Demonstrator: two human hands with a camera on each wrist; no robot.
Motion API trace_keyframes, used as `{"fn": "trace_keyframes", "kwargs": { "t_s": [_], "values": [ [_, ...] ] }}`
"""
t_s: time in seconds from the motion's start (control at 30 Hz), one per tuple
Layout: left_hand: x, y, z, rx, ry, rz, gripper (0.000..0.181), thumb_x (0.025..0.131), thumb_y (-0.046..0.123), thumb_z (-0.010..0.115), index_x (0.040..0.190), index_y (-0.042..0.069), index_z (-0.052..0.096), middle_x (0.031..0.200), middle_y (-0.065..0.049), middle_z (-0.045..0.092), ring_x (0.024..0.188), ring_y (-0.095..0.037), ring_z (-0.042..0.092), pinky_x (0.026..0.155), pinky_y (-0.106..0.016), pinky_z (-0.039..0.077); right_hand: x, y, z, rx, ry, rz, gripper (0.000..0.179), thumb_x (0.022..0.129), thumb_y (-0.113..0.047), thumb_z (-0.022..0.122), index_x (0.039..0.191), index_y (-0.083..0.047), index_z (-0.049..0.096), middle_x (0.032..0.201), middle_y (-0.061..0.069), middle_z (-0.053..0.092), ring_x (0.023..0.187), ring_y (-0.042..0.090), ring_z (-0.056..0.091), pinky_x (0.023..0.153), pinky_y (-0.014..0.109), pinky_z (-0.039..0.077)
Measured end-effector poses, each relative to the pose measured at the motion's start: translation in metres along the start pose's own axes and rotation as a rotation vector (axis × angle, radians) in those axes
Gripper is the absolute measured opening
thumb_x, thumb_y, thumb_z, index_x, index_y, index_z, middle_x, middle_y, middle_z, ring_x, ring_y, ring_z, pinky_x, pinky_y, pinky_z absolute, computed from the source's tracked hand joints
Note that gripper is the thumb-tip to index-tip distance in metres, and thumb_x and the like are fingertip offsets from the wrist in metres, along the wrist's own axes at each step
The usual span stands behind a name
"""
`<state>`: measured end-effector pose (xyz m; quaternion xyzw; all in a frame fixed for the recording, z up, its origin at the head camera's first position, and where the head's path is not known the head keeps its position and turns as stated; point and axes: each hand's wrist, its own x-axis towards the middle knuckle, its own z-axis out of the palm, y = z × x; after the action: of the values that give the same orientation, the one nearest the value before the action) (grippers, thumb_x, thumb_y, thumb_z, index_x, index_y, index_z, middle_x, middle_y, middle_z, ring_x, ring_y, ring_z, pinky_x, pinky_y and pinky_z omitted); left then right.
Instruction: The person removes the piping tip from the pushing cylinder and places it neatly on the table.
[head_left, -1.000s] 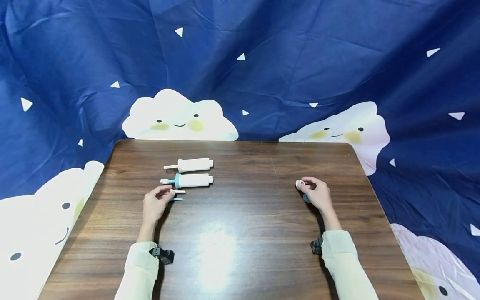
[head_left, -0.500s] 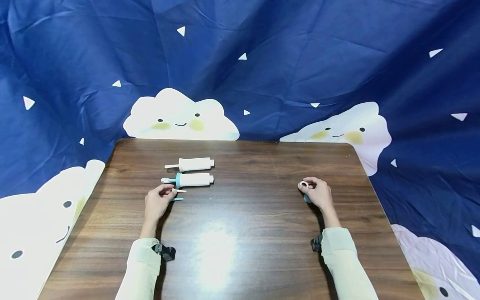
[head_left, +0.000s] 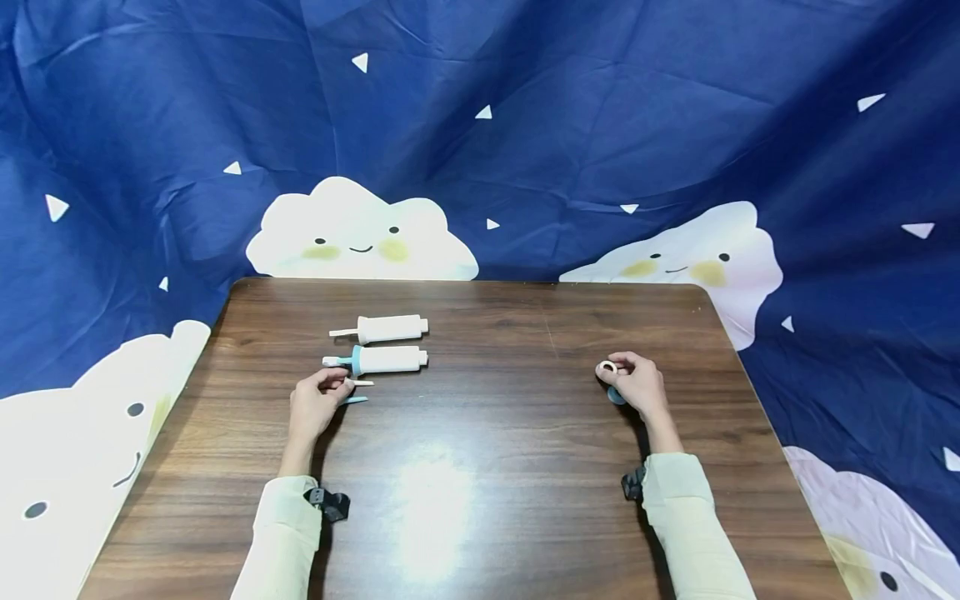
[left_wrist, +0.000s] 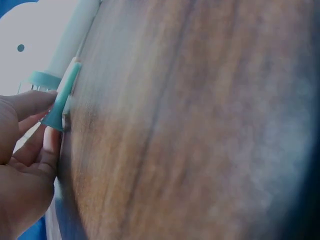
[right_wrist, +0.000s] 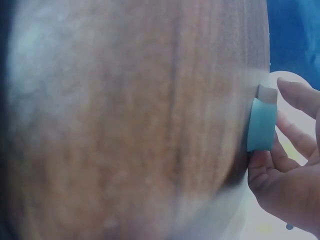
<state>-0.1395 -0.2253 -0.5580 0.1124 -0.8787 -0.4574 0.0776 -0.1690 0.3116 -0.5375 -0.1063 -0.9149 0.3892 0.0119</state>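
My left hand [head_left: 318, 404] pinches the wide end of a slim white tapered nozzle [head_left: 363, 383] at the table's left side. Just nearer lies a teal tapered nozzle [left_wrist: 62, 97], flared at one end; it covers part of the white one in the left wrist view. On the right, my right hand [head_left: 637, 387] holds a small white ring [head_left: 612, 364] between thumb and forefinger. A short teal band [right_wrist: 262, 125] lies beside that hand, partly hidden under it in the head view and in front of the white ring in the right wrist view.
Beyond the left hand, two white pump-like cylinders lie side by side: one all white [head_left: 392, 328], the other with a teal collar [head_left: 356, 361]. They rest on a brown wooden table [head_left: 510, 433]. A blue cloud-patterned cloth [head_left: 525, 150] hangs behind it.
The white ring has turned so its hole shows more, and it sits slightly farther right with the right hand. The left hand has shifted only slightly.
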Motion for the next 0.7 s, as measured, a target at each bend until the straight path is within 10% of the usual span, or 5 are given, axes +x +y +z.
{"fn": "trace_keyframes", "kwargs": {
  "t_s": [0.43, 0.7],
  "values": [
    [-0.005, 0.007, -0.009, 0.017, 0.049, 0.083, 0.023, 0.088, 0.013, 0.08, 0.107, 0.002, 0.076, 0.105, -0.016, 0.073, 0.09, -0.024, 0.07, 0.075, -0.014, 0.046, -0.008, -0.018, -0.014, 0.057, 0.023, -0.027, 0.04, 0.094, -0.026, 0.073, 0.125, -0.001, 0.067, 0.117, 0.021, 0.07, 0.109, 0.034, 0.063, 0.094, 0.043, 0.045],
    [-0.008, 0.028, -0.017, -0.105, 0.242, 0.136, 0.017, 0.091, 0.01, 0.077, 0.105, 0.0, 0.076, 0.104, -0.015, 0.073, 0.086, -0.009, 0.066, 0.074, -0.008, 0.045, -0.013, -0.037, -0.025, 0.02, 0.076, -0.124, 0.038, 0.096, -0.024, 0.071, 0.125, 0.001, 0.066, 0.117, 0.024, 0.068, 0.109, 0.039, 0.065, 0.096, 0.049, 0.048]
  ]
}}
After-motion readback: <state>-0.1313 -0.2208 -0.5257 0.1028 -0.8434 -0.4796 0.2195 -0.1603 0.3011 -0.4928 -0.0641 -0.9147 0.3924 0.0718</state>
